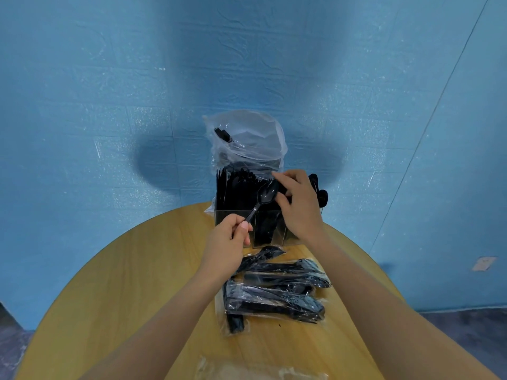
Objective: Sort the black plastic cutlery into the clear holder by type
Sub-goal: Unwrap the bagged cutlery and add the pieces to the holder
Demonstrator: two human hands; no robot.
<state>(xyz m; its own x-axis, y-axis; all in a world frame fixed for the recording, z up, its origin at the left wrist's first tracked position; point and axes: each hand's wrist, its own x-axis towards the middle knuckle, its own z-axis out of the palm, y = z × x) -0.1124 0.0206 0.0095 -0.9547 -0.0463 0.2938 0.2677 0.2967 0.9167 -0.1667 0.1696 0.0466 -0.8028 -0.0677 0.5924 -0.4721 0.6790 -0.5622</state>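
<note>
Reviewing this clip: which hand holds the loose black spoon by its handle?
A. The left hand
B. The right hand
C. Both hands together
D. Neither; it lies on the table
A. The left hand pinches the handle end of the spoon, whose bowl points up in front of the clear holder, while the right hand reaches over the holder's top, away from that handle.

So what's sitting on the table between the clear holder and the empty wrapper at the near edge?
In the head view, a pile of plastic-wrapped black cutlery packs lies between the clear holder and the empty wrapper.
</note>
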